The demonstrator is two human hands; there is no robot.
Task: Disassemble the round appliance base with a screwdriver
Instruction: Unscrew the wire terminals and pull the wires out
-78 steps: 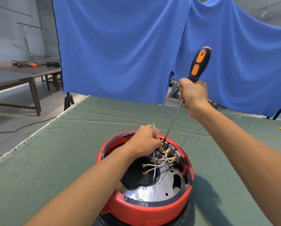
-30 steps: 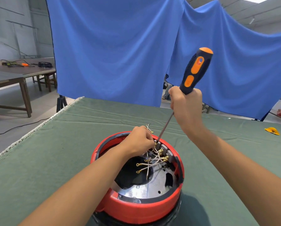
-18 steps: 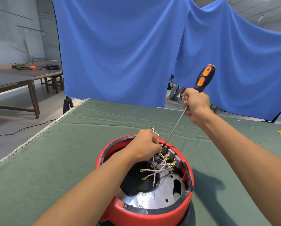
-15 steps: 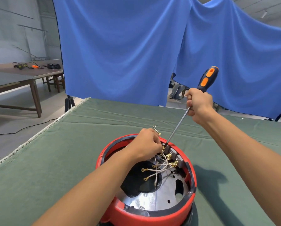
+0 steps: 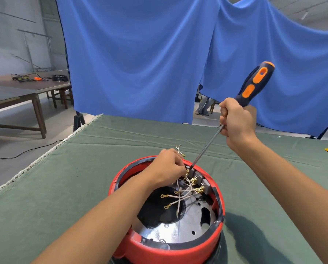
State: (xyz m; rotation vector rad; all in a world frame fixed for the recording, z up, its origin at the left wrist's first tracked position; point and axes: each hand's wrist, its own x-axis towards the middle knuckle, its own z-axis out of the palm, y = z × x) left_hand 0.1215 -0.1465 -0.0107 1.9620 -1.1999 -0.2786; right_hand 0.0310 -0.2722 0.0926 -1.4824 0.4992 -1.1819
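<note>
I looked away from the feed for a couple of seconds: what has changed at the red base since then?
Little. The right hand tilted the screwdriver, handle leaning further right; its tip stays at the terminal block. Nothing was taken or released. The left hand still holds wires at the red base's far rim.

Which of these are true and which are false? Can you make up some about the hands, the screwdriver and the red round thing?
1. The right hand grips the screwdriver. True.
2. The screwdriver handle is all green. False: it is dark blue and orange.
3. The screwdriver tip is down inside the red round base, at its far side. True.
4. The left hand lies flat on the green cloth. False: it is at the wires inside the base.
</note>
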